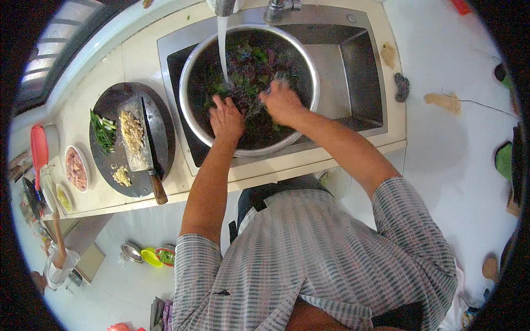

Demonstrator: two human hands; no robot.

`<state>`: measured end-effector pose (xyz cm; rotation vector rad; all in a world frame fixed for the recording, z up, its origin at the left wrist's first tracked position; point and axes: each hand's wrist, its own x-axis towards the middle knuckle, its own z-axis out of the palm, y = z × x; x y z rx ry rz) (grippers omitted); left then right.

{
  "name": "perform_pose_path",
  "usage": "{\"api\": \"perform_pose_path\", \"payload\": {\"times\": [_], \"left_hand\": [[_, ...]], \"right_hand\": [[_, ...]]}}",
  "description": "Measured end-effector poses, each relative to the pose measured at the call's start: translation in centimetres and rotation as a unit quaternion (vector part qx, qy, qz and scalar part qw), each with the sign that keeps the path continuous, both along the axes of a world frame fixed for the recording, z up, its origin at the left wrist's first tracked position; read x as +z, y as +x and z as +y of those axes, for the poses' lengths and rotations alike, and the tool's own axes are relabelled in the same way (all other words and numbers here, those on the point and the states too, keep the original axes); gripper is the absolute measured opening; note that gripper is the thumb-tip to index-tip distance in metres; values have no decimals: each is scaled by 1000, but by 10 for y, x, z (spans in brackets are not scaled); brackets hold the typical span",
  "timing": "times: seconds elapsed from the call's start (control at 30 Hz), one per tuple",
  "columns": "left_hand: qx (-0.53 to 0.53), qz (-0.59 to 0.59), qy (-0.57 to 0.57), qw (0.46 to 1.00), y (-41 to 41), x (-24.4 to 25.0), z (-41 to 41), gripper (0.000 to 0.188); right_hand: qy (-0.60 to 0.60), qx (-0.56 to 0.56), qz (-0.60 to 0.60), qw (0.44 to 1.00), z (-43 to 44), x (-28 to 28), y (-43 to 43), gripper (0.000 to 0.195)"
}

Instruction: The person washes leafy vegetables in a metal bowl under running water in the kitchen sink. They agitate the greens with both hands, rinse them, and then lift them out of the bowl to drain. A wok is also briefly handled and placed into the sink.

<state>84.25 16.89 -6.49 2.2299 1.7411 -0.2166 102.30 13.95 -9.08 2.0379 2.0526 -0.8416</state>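
A large round metal basin [186, 103] rests over the left part of a steel sink, full of dark green and purple leafy greens [252, 70]. Water runs from a faucet [224, 7] into it. My left hand [227, 118] is in the basin's lower left part, fingers spread and bent down at the leaves. On the right side of the basin, my right hand [282, 101] is curled among wet leaves, its fingertips blurred; whether it grips any cannot be told.
Left of the sink, a round chopping board [161, 120] carries a cleaver [143, 153] with chopped pale pieces on its blade, plus cut green onions [103, 132]. Beside it stand a bowl of raw meat [76, 169] and a red plastic strainer [38, 145]. Scouring wool [401, 87] lies at the counter's right edge.
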Motion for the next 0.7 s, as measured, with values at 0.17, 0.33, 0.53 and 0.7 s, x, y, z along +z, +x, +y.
{"api": "perform_pose_path", "payload": {"times": [0.17, 0.33, 0.53, 0.7], "left_hand": [[-95, 22, 23, 995, 12, -19, -19, 24], [-4, -11, 5, 1000, 11, 11, -6, 31], [-26, -4, -8, 1000, 8, -1, -5, 47], [-149, -62, -149, 976, 0, 2, -7, 52]], "right_hand": [[31, 282, 28, 959, -11, 35, -3, 42], [86, 105, -123, 983, 4, 40, 7, 39], [58, 252, -51, 965, -5, 49, -28, 35], [85, 123, -165, 975, 19, 49, 2, 38]]}}
